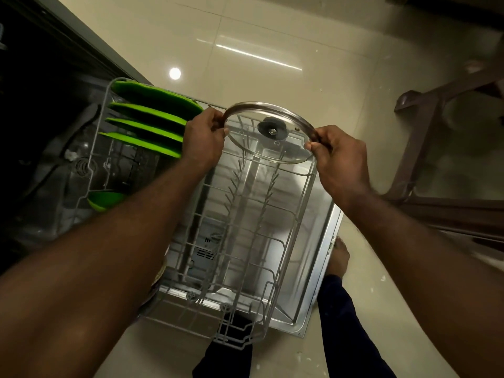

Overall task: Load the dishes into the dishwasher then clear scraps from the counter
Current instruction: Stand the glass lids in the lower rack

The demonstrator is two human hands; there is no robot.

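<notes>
Left hand (203, 135) and right hand (338, 159) each have a pinch grip on the round steel-rimmed glass lid (270, 137), over the far end of the grey wire rack (299, 227) beside the green plates (152, 111), so I'd stand it between tines, not flat.
</notes>
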